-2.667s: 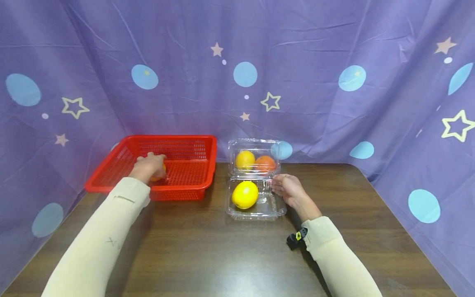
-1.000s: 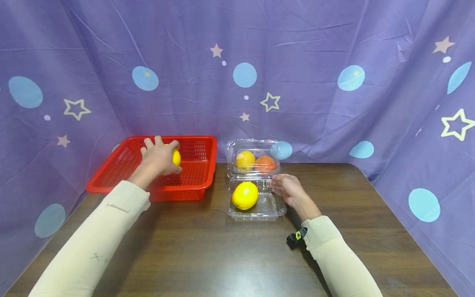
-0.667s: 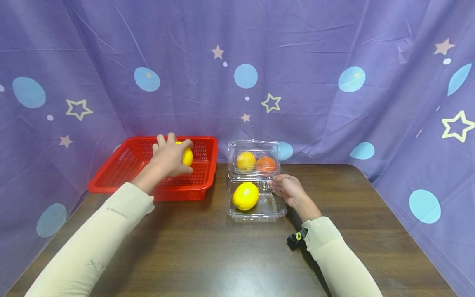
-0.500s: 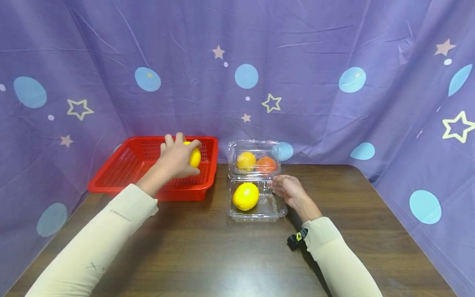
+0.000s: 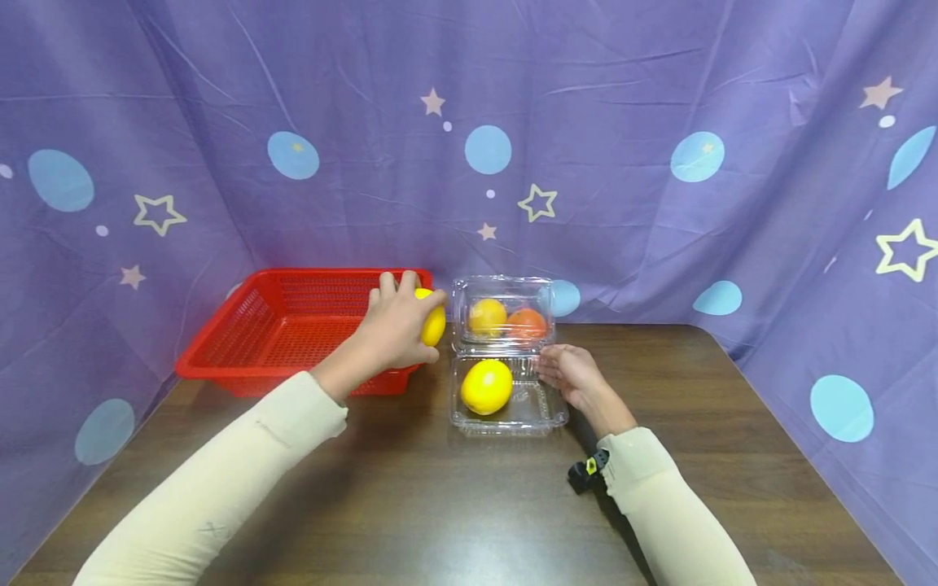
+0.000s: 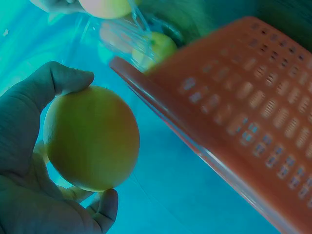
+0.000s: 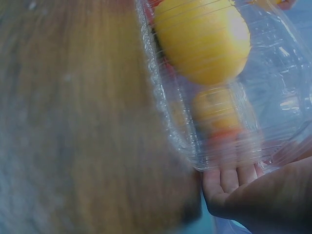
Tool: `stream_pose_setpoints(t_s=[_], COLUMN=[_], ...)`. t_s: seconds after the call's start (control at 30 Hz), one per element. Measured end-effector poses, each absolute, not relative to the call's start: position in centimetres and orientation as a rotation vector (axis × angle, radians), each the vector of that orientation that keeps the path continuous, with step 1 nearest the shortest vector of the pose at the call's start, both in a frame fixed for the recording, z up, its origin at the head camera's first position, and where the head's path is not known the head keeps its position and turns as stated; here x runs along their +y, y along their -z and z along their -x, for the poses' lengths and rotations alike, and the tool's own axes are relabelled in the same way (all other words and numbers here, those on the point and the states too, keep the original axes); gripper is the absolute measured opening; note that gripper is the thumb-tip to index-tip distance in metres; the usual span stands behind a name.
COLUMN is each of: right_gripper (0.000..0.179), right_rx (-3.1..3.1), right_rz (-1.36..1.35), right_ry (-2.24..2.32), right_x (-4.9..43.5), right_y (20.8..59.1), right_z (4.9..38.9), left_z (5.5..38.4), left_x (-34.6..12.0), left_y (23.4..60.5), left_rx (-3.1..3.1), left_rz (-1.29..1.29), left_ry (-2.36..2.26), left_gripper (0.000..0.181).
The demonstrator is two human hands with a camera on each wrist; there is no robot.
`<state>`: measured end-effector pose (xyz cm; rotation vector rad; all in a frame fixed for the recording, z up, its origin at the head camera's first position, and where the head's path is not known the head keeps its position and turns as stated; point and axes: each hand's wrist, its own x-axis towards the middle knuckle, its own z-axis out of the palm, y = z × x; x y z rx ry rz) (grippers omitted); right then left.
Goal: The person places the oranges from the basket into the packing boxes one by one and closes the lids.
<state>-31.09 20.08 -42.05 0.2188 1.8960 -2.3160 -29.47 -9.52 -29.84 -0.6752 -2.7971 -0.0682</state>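
Observation:
In the head view my left hand (image 5: 396, 325) grips a smooth yellow fruit (image 5: 433, 324) just past the basket's right side. Thumb and fingertips sit round the fruit (image 6: 92, 139) in the left wrist view. My right hand (image 5: 575, 376) touches the right side of a clear plastic clamshell container (image 5: 531, 403), near its hinge, with fingers fairly straight. One large yellow fruit (image 5: 487, 387) lies in the left half of the container's base. Through the raised lid (image 5: 506, 286) show a yellow-orange fruit (image 5: 487, 317) and a red-orange fruit (image 5: 526, 324); whether they lie in or behind it, I cannot tell.
A red perforated plastic basket (image 5: 293, 370) stands at the back left of the brown wooden table (image 5: 454, 505), left of the container. A purple patterned curtain (image 5: 601, 203) hangs behind and at both sides.
My left hand has lifted the yellow fruit out of the red basket and carried it right, over the rim, towards the container. My right hand has stayed at the container's side.

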Motion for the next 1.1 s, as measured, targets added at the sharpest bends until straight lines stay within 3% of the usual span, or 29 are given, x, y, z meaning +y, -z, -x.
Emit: stream_pose_setpoints(t_s=[0.13,0.67,1.1], right_gripper=[0.009,0.021,0.012], right_rx=[1.882,1.877,1.919], right_rz=[-0.154,-0.259,-0.267], right_ry=[2.333,2.301,2.301], right_x=[20.2,20.1,19.9], right_y=[42.0,42.0,42.0], right_z=[30.8,31.2,31.4], left_z=[29.1,27.4,26.9], left_x=[-8.3,-3.1,0.6], left_y=[30.2,32.5,35.2], left_rx=[-2.785,-2.743,-2.704], left_rz=[0.724,0.922,1.121], left_ry=[0.067,0.067,0.171], left_gripper=[0.087,0.083,0.087])
